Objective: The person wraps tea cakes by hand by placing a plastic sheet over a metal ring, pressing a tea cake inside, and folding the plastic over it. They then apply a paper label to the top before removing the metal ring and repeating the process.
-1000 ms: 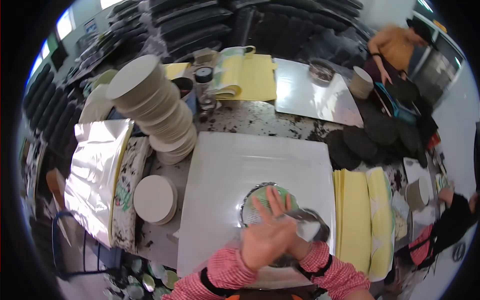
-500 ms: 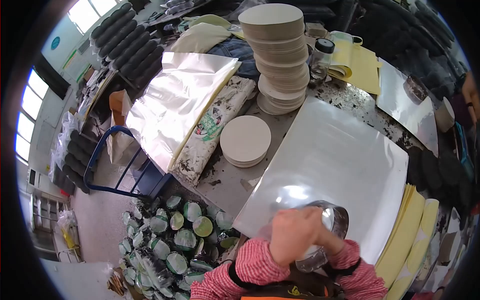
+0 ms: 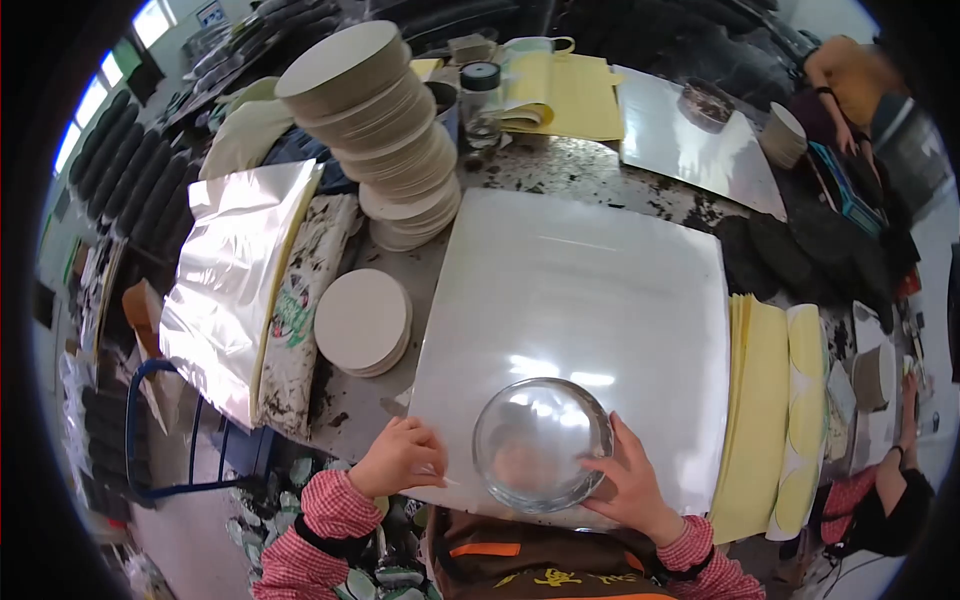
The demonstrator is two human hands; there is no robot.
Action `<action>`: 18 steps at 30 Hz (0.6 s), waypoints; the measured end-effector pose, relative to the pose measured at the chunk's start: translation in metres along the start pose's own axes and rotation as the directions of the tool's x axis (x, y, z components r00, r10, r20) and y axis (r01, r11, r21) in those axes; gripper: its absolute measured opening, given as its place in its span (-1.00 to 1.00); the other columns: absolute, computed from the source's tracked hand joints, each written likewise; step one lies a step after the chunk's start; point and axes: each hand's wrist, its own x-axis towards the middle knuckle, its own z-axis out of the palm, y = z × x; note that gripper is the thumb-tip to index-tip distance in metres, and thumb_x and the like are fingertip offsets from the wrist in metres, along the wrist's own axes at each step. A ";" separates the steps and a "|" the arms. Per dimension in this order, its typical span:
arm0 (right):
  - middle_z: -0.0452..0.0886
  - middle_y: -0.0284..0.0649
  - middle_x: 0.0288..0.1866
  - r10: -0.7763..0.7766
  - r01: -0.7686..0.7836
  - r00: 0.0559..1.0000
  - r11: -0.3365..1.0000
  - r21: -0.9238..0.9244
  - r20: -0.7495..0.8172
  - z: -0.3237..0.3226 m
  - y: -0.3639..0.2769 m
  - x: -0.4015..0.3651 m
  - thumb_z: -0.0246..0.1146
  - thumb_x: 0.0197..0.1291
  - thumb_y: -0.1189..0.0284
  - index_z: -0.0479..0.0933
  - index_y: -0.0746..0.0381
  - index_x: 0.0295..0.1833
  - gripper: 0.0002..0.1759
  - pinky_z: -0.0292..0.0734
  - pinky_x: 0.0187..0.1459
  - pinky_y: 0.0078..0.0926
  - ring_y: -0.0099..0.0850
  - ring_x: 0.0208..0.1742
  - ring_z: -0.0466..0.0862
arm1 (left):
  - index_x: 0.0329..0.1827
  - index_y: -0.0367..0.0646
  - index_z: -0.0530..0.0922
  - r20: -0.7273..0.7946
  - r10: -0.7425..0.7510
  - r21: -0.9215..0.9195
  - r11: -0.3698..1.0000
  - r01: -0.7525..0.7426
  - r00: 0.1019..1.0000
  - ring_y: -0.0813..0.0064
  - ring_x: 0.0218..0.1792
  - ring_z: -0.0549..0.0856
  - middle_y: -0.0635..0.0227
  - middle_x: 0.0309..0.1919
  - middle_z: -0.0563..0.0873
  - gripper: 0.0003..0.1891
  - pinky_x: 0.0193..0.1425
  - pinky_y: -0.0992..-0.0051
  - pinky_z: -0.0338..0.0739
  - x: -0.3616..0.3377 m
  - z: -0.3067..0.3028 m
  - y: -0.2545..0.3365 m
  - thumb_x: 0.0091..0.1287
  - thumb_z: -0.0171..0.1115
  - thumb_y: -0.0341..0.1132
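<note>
A round clear dish or shallow ring (image 3: 541, 446) with a shiny surface rests on the near edge of the large white glossy sheet (image 3: 580, 290). My right hand (image 3: 630, 480) grips its right rim between thumb and fingers. To the left of the dish, at the sheet's near-left edge, my left hand (image 3: 412, 455) has its fingers curled together; whether anything small is in them cannot be made out. A short stack of round white discs (image 3: 363, 320) lies left of the sheet, and a tall stack of such discs (image 3: 370, 120) stands behind it.
Silvery film (image 3: 235, 280) lies at the left. Yellow sheets (image 3: 750, 400) border the right side. Behind stand a lidded jar (image 3: 481, 105) and yellow paper (image 3: 560, 90). A co-worker (image 3: 850, 85) is at the back right, another person's arm (image 3: 890, 480) at the right. Green-and-clear packs lie below left.
My hands, previously together over the dish, have moved apart, the left one to the left. The dish now lies flatter in view. The camera view has turned to the right.
</note>
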 end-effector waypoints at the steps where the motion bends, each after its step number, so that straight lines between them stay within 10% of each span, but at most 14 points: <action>1: 0.11 0.25 0.57 -0.033 0.032 0.999 0.999 -0.033 -0.031 0.002 0.001 0.002 0.64 -0.15 0.20 0.64 0.11 0.02 -0.43 0.38 0.40 -0.04 0.16 0.53 0.28 | -0.40 0.10 0.70 -0.015 -0.001 -0.025 1.000 0.001 1.000 0.41 -0.06 0.58 0.61 -0.29 0.65 -0.86 0.08 0.30 0.38 -0.001 0.002 -0.003 0.07 0.53 -0.19; 7: 0.14 0.27 0.55 0.071 -0.068 0.980 0.997 0.021 -0.188 0.014 0.005 0.007 0.67 -0.18 0.32 0.56 0.21 -0.25 -0.55 0.52 0.25 -0.09 0.13 0.39 0.47 | -0.32 0.08 0.68 -0.211 0.168 0.176 0.975 -0.132 0.963 0.39 -0.11 0.60 0.57 -0.29 0.65 -0.78 -0.01 0.32 0.46 0.002 -0.018 0.024 0.02 0.55 -0.19; 10: 0.17 0.27 0.53 0.007 -0.015 0.978 0.999 -0.039 -0.207 0.008 0.006 0.012 0.67 -0.16 0.31 0.54 0.24 -0.28 -0.55 0.59 0.17 -0.15 0.08 0.27 0.58 | -0.33 0.06 0.67 -0.410 0.000 0.040 0.999 0.018 0.912 0.37 -0.14 0.61 0.54 -0.29 0.65 -0.73 -0.04 0.32 0.51 -0.003 -0.029 0.026 -0.06 0.59 -0.19; 12: 0.17 0.27 0.52 -0.043 0.029 0.972 0.998 -0.062 -0.231 0.010 0.007 0.014 0.67 -0.15 0.30 0.54 0.24 -0.30 -0.55 0.61 0.14 -0.19 0.05 0.23 0.62 | -0.26 0.03 0.68 -0.091 0.112 -0.031 0.993 -0.116 0.990 0.30 -0.13 0.58 0.52 -0.28 0.67 -0.62 0.01 0.31 0.47 -0.006 -0.004 -0.015 -0.12 0.65 -0.15; 18: 0.08 0.34 0.57 -0.065 0.074 0.994 0.992 0.105 -0.087 -0.016 -0.004 -0.013 0.66 -0.13 0.33 0.58 0.25 -0.28 -0.58 0.50 0.32 -0.17 0.17 0.40 0.48 | -0.32 0.07 0.75 -0.071 0.034 -0.025 0.999 -0.036 0.997 0.35 -0.05 0.56 0.55 -0.23 0.71 -0.77 0.09 0.32 0.38 -0.009 0.011 -0.022 0.00 0.60 -0.14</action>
